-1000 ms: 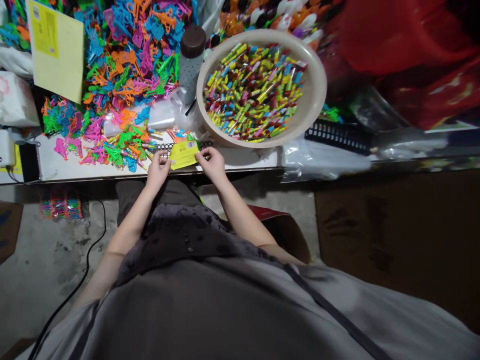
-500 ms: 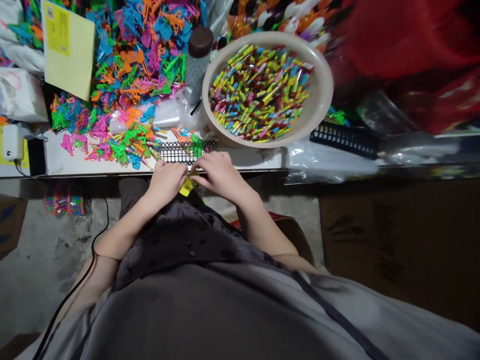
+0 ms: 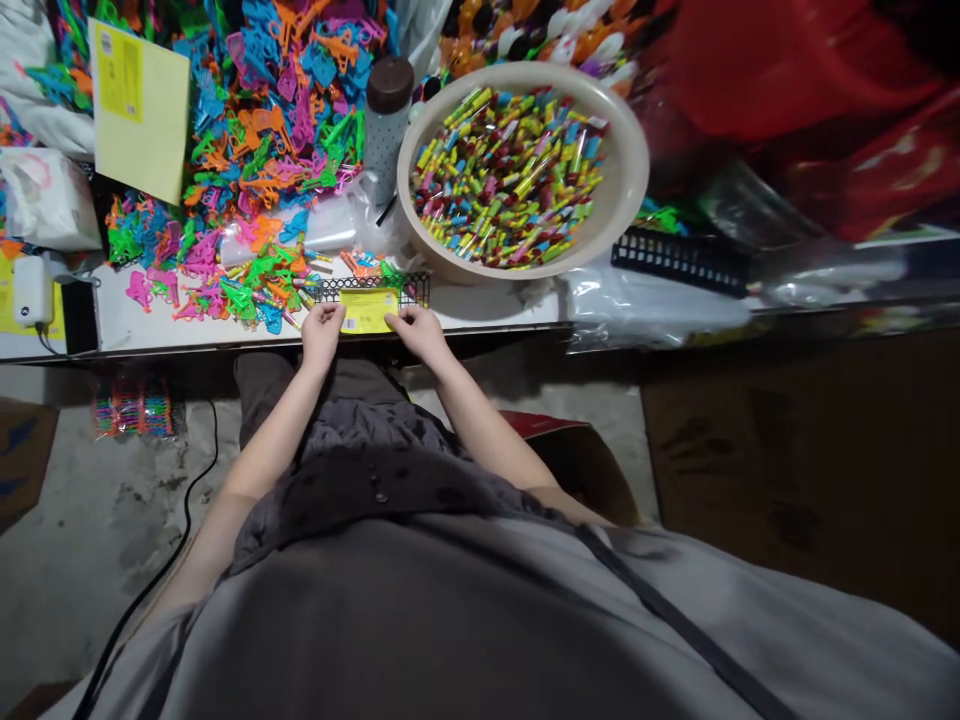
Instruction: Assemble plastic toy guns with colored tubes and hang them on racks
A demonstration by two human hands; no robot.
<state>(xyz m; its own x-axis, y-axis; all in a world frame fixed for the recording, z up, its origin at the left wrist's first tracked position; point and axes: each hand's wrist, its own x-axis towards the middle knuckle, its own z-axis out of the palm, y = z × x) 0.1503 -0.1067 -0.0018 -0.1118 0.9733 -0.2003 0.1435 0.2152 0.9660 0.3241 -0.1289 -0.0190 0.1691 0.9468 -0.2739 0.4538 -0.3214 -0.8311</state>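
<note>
Between both hands a yellow printed card (image 3: 367, 312) is held flat by its two ends. My left hand (image 3: 322, 330) pinches its left end, and my right hand (image 3: 416, 330) pinches its right end. The card lies over the front of a black wire rack (image 3: 415, 290), hiding the rack's middle. Left of the rack is a loose spread of small plastic toy guns (image 3: 238, 295) in green, pink, orange and blue. A few thin, colourful printed sticks lie among them.
A large beige basin (image 3: 634, 180) full of colourful printed tubes stands behind the rack. A dotted bottle (image 3: 388, 125) is beside it. A big heap of toy guns (image 3: 300, 90), a yellow card stack (image 3: 142, 140), a black rack (image 3: 679, 262) and clear bags (image 3: 645, 310) are also there.
The yellow card, mostly covered by my hands before, now shows spread over the rack's front. My hands have moved apart, to either end of it.
</note>
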